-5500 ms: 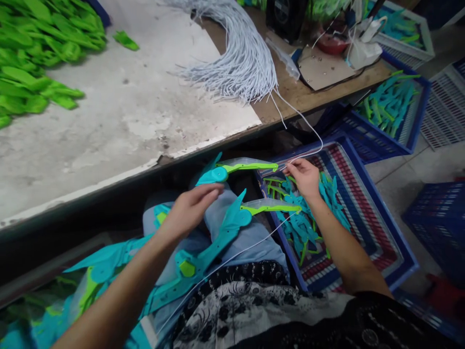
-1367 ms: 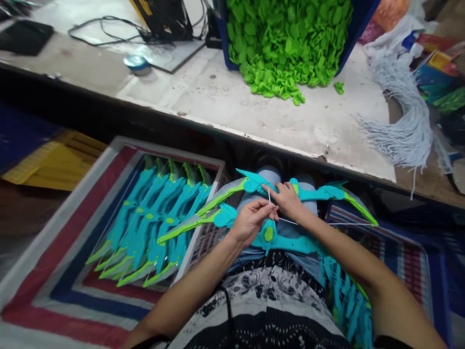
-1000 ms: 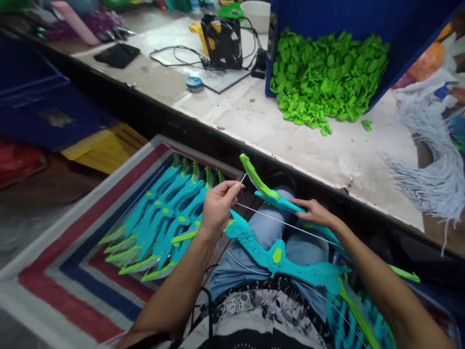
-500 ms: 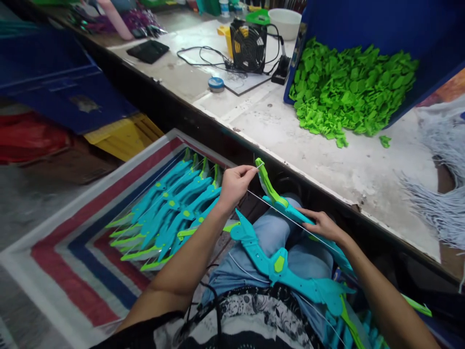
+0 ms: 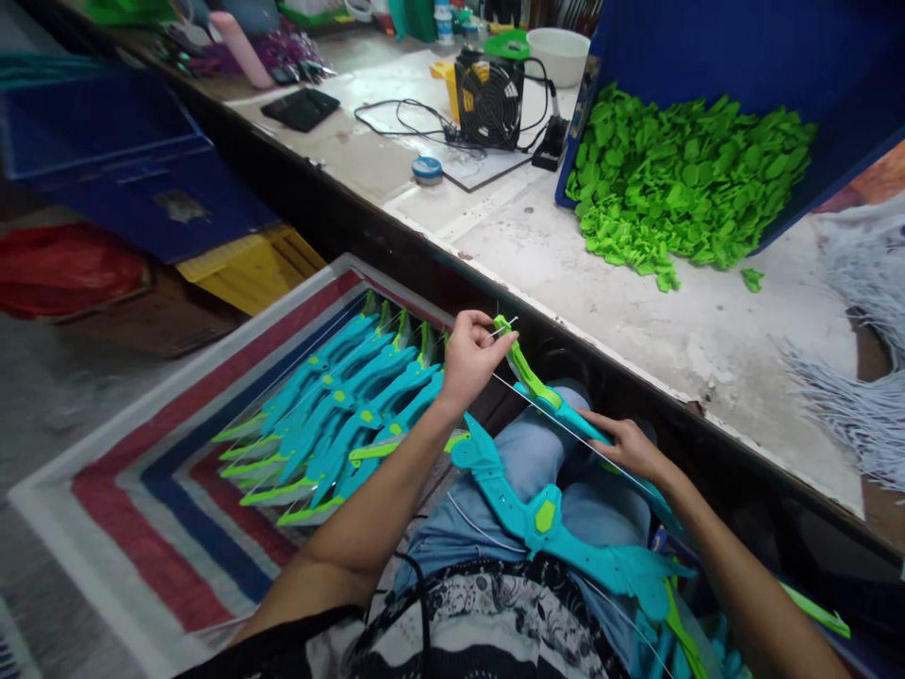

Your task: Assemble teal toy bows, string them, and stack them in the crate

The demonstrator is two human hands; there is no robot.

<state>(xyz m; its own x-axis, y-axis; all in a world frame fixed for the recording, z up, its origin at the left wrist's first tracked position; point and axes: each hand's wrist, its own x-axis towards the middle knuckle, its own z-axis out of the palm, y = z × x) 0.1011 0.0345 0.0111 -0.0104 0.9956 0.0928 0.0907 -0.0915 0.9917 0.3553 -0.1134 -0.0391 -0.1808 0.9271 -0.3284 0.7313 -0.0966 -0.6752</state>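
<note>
well, the right hand (image 5: 628,443) holds the bow (image 5: 564,411) by the knees (image 5: 608,509), likely to keep it still, while the left hand (image 5: 475,360) pinches the string (image 5: 544,412) at the bow's green tip (image 5: 501,323).

Held bow (image 5: 584,422) is showing smooth plastic, faintly satin. Second bow (image 5: 586,552) is looking equally smooth. White string (image 5: 532,403) is appearing as thin matt cord. Loose green pieces (image 5: 693,184) are looking like softly shiny plastic. Desk (image 5: 527,247) is showing matt, rough, scuffed top. Jeans (image 5: 523,453) are showing faded denim. Striped liner (image 5: 127,500) is resembling woven sheet. Red bag (image 5: 71,269) is gleaming, thin, crinkled.
</note>
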